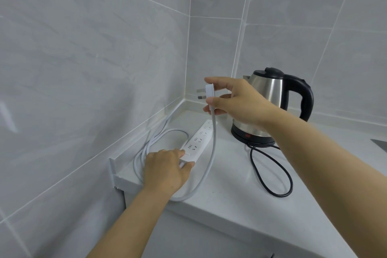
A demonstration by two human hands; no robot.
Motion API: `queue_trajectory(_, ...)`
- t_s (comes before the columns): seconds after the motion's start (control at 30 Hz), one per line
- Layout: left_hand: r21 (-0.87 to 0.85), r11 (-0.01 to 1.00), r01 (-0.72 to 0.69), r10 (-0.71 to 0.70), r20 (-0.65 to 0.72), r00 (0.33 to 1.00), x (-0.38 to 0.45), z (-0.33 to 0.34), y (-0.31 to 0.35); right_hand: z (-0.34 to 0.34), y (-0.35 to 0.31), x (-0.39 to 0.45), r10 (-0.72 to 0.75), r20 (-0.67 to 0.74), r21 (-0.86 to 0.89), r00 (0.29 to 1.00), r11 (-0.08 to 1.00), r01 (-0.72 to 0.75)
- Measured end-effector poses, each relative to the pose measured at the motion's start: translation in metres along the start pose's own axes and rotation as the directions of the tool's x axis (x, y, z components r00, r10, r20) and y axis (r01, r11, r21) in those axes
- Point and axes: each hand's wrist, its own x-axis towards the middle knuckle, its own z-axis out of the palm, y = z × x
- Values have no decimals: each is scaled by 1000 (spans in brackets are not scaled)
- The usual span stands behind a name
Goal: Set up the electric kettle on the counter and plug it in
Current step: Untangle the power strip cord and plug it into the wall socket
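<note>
The steel kettle (270, 98) with black handle stands upright on its base on my tabletop (230, 174), black cord (270, 176) looped in front; white power strip (199, 140) lies just beside it

There is only one view, from a wide-angle camera worn on the person's head, and it looks forward and down into the corner where two tiled walls (94, 52) meet the table (230, 174). The camera is close: both forearms enter from the bottom edge and reach the hands, the left hand (165, 170) low in the middle and the right hand (236, 100) higher. The straight tile lines bend near the edges, and the kettle (270, 107) stands right of centre.
</note>
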Motion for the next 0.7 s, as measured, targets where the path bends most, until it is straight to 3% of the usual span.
queue_trajectory(0.47, 266, 964, 8, 14, -80, 997, -1, 4, 29, 12, 15, 6, 7, -120, 61, 993, 998, 0)
queue_trajectory(0.6, 237, 971, 6, 10, -69, 998, 3, 3, 31, 14, 18, 6, 20, -122, 53, 992, 999, -13)
queue_trajectory(0.7, 122, 992, 16, -1, -126, 992, 1, 8, 30, 14, 21, 5, 29, -127, 60, 992, 998, -21)
